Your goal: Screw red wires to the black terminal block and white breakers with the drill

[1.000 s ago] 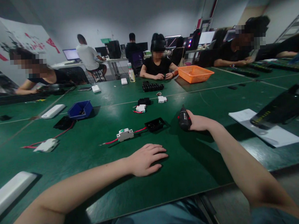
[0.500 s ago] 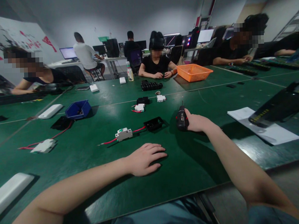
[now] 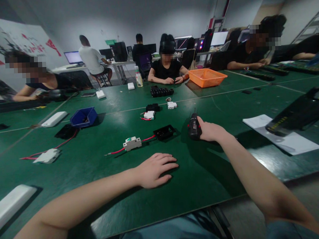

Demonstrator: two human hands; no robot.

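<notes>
My left hand (image 3: pixel 158 170) lies flat on the green table (image 3: pixel 198 181), fingers spread, holding nothing. My right hand (image 3: pixel 210 130) grips a black power screwdriver (image 3: pixel 194 127), whose thin bit points away from me; my palm and most fingers are hidden behind it. Beyond my left hand lies a white circuit breaker (image 3: pixel 132 143) with red wires at both ends. One wire runs to a black plastic housing (image 3: pixel 164 132) with an open top. Farther off is another white breaker (image 3: pixel 149 115) with short red wires, beside a black part (image 3: pixel 152 107).
At left are a blue bin (image 3: pixel 83 117) and a wired breaker (image 3: pixel 47 156). White paper (image 3: pixel 301 140) lies at right under a dark, see-through container (image 3: pixel 297 111). An orange basket (image 3: pixel 207 77) and a bottle (image 3: pixel 138 77) stand at the back. Co-workers sit around the table.
</notes>
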